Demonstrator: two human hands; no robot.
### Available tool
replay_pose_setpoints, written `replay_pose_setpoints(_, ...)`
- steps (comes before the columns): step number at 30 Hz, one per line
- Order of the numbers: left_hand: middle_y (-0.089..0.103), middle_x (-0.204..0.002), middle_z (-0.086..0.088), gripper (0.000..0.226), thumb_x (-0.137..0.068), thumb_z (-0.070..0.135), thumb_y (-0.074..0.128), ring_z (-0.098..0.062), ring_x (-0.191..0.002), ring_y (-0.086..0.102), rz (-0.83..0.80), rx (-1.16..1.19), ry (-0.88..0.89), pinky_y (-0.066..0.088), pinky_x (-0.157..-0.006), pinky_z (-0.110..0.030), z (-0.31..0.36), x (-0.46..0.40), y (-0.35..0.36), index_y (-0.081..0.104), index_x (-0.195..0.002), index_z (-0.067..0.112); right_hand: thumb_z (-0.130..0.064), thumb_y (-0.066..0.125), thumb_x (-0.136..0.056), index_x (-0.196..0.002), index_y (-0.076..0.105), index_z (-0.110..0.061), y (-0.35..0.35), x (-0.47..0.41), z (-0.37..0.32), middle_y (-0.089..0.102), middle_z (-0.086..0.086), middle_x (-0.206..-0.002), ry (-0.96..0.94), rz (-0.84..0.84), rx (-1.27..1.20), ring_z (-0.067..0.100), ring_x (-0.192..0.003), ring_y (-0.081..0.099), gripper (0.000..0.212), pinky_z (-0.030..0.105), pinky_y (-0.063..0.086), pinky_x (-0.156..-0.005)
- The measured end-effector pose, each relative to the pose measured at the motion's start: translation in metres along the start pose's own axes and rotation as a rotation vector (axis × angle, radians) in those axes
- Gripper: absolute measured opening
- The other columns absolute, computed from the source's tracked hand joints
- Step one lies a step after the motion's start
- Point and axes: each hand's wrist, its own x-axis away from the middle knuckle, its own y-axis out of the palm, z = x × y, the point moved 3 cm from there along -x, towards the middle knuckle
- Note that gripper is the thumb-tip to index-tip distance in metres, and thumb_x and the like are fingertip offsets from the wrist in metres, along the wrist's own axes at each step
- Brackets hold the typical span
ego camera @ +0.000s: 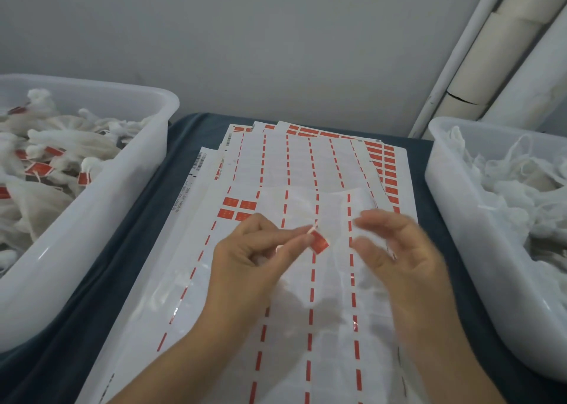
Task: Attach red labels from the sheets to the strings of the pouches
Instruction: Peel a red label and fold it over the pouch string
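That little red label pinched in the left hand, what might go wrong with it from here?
1. The red label hangs by its edge from the left hand, so it may fold or stick crooked on the string.
2. The pouch is thin and lies flat on the label sheets; the label could catch on either.
3. The right hand is blurred and hovers close, so it might knock the label.

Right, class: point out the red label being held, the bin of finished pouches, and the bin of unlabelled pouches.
red label (319,242), head view, middle of its red face.
bin of finished pouches (144,170), head view, its right wall.
bin of unlabelled pouches (445,176), head view, its left wall.
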Motion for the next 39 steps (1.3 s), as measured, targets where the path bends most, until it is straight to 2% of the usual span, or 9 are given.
replay_pose_setpoints(2, 0.052, -0.054, 0.009, 0.024, -0.051, 0.05, 0.068, 0.001, -0.05, 0.044, 0.0, 0.224, -0.212, 0.041, -0.046, -0.014, -0.004, 0.001, 0.002, 0.076, -0.069, 0.037, -0.041, 0.07, -0.057, -0.094, 0.064, -0.024, 0.013, 0.005, 0.003, 0.067, -0.025, -0.096, 0.036, -0.114, -0.002, -0.009, -0.09, 0.062, 0.042, 0.002, 0.046, -0.063)
replay_pose_setpoints(5, 0.045, -0.05, 0.007, 0.03, -0.05, 0.045, 0.069, -0.002, -0.042, 0.037, 0.011, 0.313, -0.311, 0.037, -0.04, -0.013, -0.005, 0.005, 0.005, 0.078, -0.072, 0.026, -0.038, 0.067, -0.058, -0.091, 0.064, -0.024, 0.024, 0.009, 0.008, 0.07, -0.022, -0.091, 0.059, -0.164, -0.008, -0.002, -0.089, 0.065, 0.036, 0.004, 0.047, -0.065)
replay_pose_setpoints(9, 0.045, -0.051, 0.008, 0.03, -0.053, 0.044, 0.07, -0.003, -0.042, 0.034, -0.039, 0.337, -0.315, 0.033, -0.041, -0.013, -0.007, 0.009, 0.012, 0.078, -0.077, 0.027, -0.037, 0.068, -0.055, -0.083, 0.066, -0.024, 0.022, 0.008, 0.008, 0.073, -0.014, -0.085, 0.05, -0.125, -0.084, 0.011, -0.082, 0.07, 0.031, 0.014, 0.054, -0.068)
replay_pose_setpoints(13, 0.046, -0.05, 0.01, 0.031, -0.053, 0.044, 0.07, -0.003, -0.041, 0.033, -0.065, 0.371, -0.349, 0.032, -0.04, -0.013, -0.007, 0.011, 0.014, 0.078, -0.078, 0.027, -0.033, 0.068, -0.057, -0.077, 0.068, -0.02, 0.021, 0.009, 0.005, 0.074, -0.01, -0.082, 0.027, -0.106, -0.135, 0.015, -0.074, 0.071, 0.024, 0.014, 0.053, -0.059)
replay_pose_setpoints(20, 0.042, -0.045, 0.011, 0.029, -0.054, 0.037, 0.07, -0.004, -0.038, 0.029, -0.079, 0.465, -0.386, 0.028, -0.037, -0.015, -0.005, 0.011, 0.014, 0.078, -0.075, 0.019, -0.026, 0.065, -0.063, -0.071, 0.074, -0.023, 0.021, 0.009, 0.009, 0.074, -0.004, -0.081, 0.04, -0.096, -0.234, 0.018, -0.076, 0.071, 0.012, 0.016, 0.054, -0.061)
replay_pose_setpoints(25, 0.041, -0.045, 0.009, 0.027, -0.054, 0.037, 0.07, -0.004, -0.038, 0.029, -0.087, 0.469, -0.387, 0.028, -0.037, -0.015, -0.004, 0.011, 0.014, 0.078, -0.073, 0.019, -0.03, 0.064, -0.06, -0.076, 0.067, -0.019, 0.021, 0.009, 0.009, 0.074, -0.006, -0.078, 0.024, -0.079, -0.196, 0.018, -0.072, 0.072, 0.02, 0.016, 0.054, -0.061)
replay_pose_setpoints(32, 0.042, -0.046, 0.01, 0.026, -0.054, 0.039, 0.07, -0.004, -0.038, 0.03, -0.078, 0.451, -0.403, 0.029, -0.038, -0.015, -0.004, 0.011, 0.014, 0.077, -0.072, 0.022, -0.037, 0.069, -0.052, -0.071, 0.07, -0.02, 0.022, 0.01, 0.007, 0.075, -0.003, -0.079, 0.021, -0.095, -0.22, 0.018, -0.073, 0.072, 0.024, 0.017, 0.055, -0.062)
replay_pose_setpoints(39, 0.042, -0.045, 0.009, 0.024, -0.056, 0.038, 0.07, -0.005, -0.038, 0.031, -0.111, 0.456, -0.391, 0.029, -0.039, -0.014, -0.004, 0.012, 0.014, 0.077, -0.071, 0.022, -0.032, 0.066, -0.058, -0.077, 0.066, -0.015, 0.022, 0.009, 0.007, 0.074, -0.005, -0.076, -0.018, -0.089, -0.184, 0.018, -0.073, 0.072, 0.026, 0.017, 0.055, -0.063)
